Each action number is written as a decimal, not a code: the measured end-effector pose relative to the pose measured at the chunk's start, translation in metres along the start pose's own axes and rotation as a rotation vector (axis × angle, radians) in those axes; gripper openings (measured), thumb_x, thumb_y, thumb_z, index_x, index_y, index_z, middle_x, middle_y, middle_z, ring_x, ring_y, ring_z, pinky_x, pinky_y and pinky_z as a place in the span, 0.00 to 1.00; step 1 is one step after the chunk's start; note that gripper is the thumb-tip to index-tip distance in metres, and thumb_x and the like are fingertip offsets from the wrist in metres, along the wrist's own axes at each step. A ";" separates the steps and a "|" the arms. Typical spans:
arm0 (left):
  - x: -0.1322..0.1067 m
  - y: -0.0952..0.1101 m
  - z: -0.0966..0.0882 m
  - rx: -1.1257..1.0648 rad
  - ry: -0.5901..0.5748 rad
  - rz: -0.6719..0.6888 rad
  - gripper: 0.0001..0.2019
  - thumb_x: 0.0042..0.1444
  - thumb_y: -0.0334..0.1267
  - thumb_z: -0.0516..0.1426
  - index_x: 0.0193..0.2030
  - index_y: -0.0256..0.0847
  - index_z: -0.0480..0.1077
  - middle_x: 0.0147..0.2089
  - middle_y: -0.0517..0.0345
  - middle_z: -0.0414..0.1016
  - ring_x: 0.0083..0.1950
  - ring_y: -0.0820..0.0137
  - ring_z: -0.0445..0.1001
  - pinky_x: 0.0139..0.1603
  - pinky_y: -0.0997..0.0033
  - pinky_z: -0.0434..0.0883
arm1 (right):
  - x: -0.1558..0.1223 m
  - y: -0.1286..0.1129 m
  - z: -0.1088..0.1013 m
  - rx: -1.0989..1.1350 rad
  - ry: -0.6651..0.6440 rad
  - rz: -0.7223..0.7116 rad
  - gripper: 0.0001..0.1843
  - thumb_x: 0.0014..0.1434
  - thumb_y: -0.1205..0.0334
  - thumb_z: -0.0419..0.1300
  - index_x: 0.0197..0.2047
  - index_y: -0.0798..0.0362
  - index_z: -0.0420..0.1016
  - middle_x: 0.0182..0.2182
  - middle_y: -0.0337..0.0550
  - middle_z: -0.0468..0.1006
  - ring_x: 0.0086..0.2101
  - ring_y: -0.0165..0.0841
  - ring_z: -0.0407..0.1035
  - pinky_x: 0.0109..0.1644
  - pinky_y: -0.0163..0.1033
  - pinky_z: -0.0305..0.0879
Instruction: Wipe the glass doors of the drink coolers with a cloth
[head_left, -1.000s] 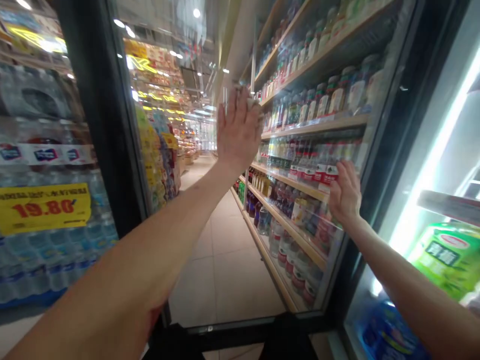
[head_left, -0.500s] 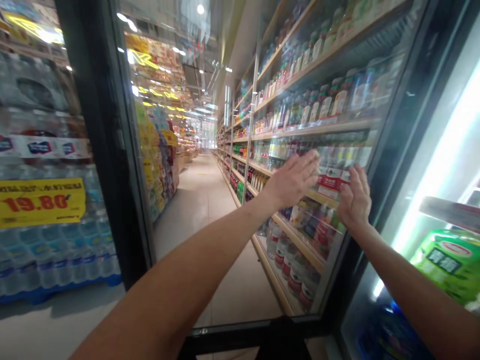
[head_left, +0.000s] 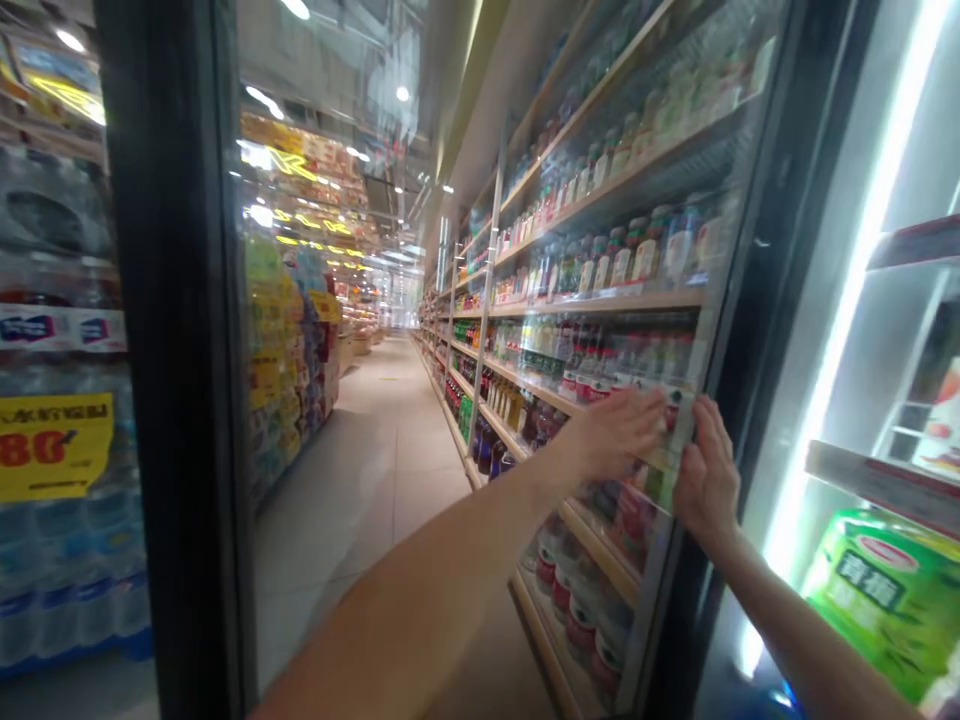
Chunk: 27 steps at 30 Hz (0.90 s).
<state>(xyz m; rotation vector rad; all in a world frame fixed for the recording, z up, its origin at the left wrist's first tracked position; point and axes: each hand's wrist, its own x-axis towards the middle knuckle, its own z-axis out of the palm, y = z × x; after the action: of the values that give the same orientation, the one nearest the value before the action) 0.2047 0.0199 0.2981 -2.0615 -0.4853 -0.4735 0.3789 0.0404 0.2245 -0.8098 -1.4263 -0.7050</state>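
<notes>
A glass door (head_left: 352, 480) with a black frame fills the middle of the view. My left hand (head_left: 619, 432), a little blurred, reaches across with fingers stretched out toward the right side of the pane. Close to it, my right hand (head_left: 706, 470) is raised beside the door's black right frame (head_left: 757, 300), fingers pointing up. Both hands hold nothing. Whether the palms press on the glass cannot be made out. Bottles (head_left: 637, 250) on wooden shelves show through the pane behind the hands.
At right, a lit cooler holds a green package (head_left: 874, 590) below a shelf edge (head_left: 885, 485). Packs of bottled water (head_left: 67, 570) with a yellow price sign (head_left: 56, 445) stand at left. A tiled aisle floor (head_left: 367, 430) runs away beyond the glass.
My left hand has moved right and down, closer to the right hand and the frame. My right hand sits lower in view. The camera has tilted up slightly, and the left frame bar has shifted left.
</notes>
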 end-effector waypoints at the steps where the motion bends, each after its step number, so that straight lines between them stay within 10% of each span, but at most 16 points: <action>1: 0.002 -0.005 -0.004 0.023 0.036 -0.103 0.18 0.62 0.34 0.42 0.54 0.40 0.65 0.65 0.55 0.57 0.68 0.67 0.47 0.68 0.60 0.47 | -0.002 0.001 -0.001 0.001 0.012 0.009 0.27 0.62 0.59 0.42 0.64 0.54 0.54 0.61 0.53 0.59 0.61 0.40 0.52 0.61 0.57 0.53; 6: -0.015 -0.008 -0.007 0.039 0.056 -0.086 0.20 0.63 0.34 0.41 0.59 0.40 0.60 0.65 0.55 0.57 0.68 0.66 0.47 0.67 0.60 0.50 | -0.015 -0.015 0.005 0.078 -0.016 0.022 0.26 0.62 0.61 0.43 0.64 0.51 0.53 0.61 0.52 0.59 0.61 0.41 0.53 0.62 0.58 0.53; 11: -0.063 0.001 0.004 0.179 0.095 -0.339 0.27 0.61 0.41 0.44 0.65 0.31 0.49 0.69 0.46 0.44 0.69 0.60 0.42 0.66 0.52 0.51 | -0.016 -0.084 0.042 0.205 -0.068 -0.150 0.31 0.61 0.65 0.45 0.67 0.45 0.44 0.64 0.48 0.54 0.62 0.39 0.50 0.61 0.55 0.55; 15: -0.108 -0.019 -0.021 0.231 0.108 -0.446 0.32 0.58 0.48 0.48 0.64 0.29 0.50 0.68 0.42 0.47 0.69 0.56 0.41 0.66 0.49 0.48 | 0.001 -0.128 0.072 0.000 -0.003 -0.058 0.31 0.61 0.63 0.47 0.66 0.45 0.45 0.65 0.51 0.49 0.64 0.44 0.43 0.61 0.60 0.48; 19: -0.163 -0.047 -0.059 0.275 0.151 -0.686 0.35 0.58 0.48 0.50 0.67 0.33 0.43 0.68 0.40 0.47 0.70 0.57 0.41 0.67 0.47 0.43 | 0.015 -0.091 0.064 -0.105 0.000 -0.105 0.27 0.61 0.61 0.48 0.63 0.47 0.54 0.60 0.51 0.61 0.63 0.42 0.47 0.63 0.59 0.45; 23: -0.204 -0.064 -0.077 0.291 0.214 -0.841 0.37 0.58 0.50 0.49 0.68 0.35 0.37 0.69 0.39 0.42 0.70 0.54 0.39 0.65 0.44 0.44 | 0.032 -0.026 0.047 -0.135 0.232 0.209 0.26 0.61 0.60 0.44 0.62 0.55 0.58 0.61 0.58 0.59 0.62 0.47 0.49 0.59 0.65 0.48; 27: -0.214 -0.067 -0.074 0.277 0.228 -0.844 0.37 0.59 0.49 0.48 0.68 0.37 0.32 0.69 0.40 0.39 0.70 0.53 0.39 0.65 0.43 0.47 | 0.040 -0.076 0.067 -0.040 0.236 0.169 0.28 0.61 0.62 0.43 0.64 0.57 0.52 0.63 0.57 0.55 0.64 0.44 0.44 0.61 0.62 0.48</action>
<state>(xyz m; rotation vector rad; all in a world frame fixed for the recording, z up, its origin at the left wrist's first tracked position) -0.0213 -0.0436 0.2728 -1.4414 -1.2086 -1.0499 0.2800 0.0550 0.2676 -0.8379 -1.1210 -0.6772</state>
